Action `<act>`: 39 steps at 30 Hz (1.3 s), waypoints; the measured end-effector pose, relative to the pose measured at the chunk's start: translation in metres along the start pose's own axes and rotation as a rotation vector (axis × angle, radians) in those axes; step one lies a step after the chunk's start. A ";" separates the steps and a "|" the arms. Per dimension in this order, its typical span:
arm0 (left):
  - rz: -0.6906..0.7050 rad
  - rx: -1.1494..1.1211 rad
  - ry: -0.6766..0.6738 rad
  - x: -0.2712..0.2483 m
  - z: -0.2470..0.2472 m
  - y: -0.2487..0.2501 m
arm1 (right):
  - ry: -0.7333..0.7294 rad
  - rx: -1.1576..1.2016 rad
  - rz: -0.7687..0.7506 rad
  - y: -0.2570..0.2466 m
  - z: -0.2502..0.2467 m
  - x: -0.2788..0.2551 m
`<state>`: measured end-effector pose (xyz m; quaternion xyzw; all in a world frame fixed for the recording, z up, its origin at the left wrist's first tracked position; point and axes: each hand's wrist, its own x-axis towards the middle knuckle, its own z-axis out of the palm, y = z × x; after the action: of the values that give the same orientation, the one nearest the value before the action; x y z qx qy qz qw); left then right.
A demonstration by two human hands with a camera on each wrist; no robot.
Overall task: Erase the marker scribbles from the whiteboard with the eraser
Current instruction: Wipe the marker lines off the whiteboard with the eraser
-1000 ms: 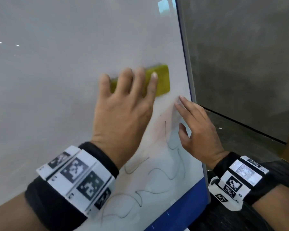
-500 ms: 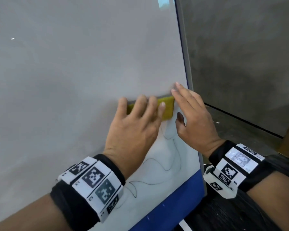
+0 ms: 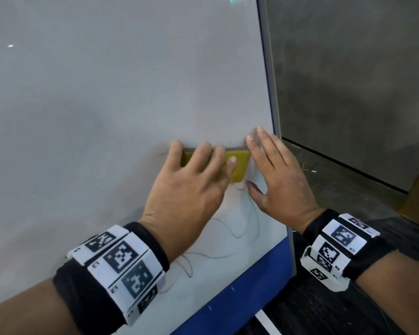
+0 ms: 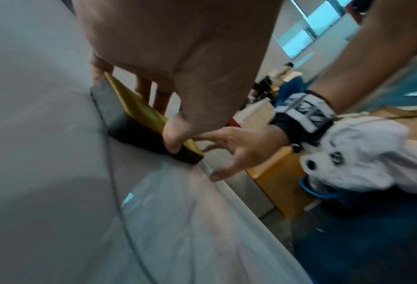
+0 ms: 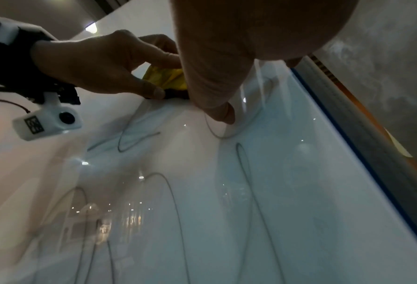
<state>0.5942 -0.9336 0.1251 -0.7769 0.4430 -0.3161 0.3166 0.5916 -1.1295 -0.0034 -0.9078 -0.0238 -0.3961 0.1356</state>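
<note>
Nearest the person, thin dark marker scribbles loop across the lower right part of the whiteboard, above its blue bottom edge. Just above them, the left hand grips the yellow eraser, fingers curled over its back and thumb at its lower side, pressing its dark felt face flat on the board near the right edge. The right hand lies just beside the eraser, fingers straight, flat against the board's right edge.
</note>
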 end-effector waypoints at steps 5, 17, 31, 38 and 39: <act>-0.058 -0.033 -0.050 0.001 -0.002 -0.003 | -0.041 -0.031 -0.007 0.007 0.005 -0.010; -0.051 -0.039 -0.016 -0.005 0.008 0.002 | -0.125 -0.067 -0.020 0.015 0.011 -0.021; -0.066 -0.020 0.057 -0.002 0.020 0.011 | -0.073 -0.028 -0.035 0.022 0.021 -0.023; 0.076 -0.023 -0.019 -0.013 0.038 0.040 | -0.078 -0.088 -0.039 0.025 0.023 -0.026; 0.092 -0.022 -0.028 -0.012 0.039 0.041 | -0.065 -0.077 -0.021 0.024 0.025 -0.028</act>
<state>0.5994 -0.9315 0.0682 -0.7634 0.4774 -0.2853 0.3285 0.5937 -1.1445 -0.0454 -0.9245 -0.0225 -0.3683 0.0953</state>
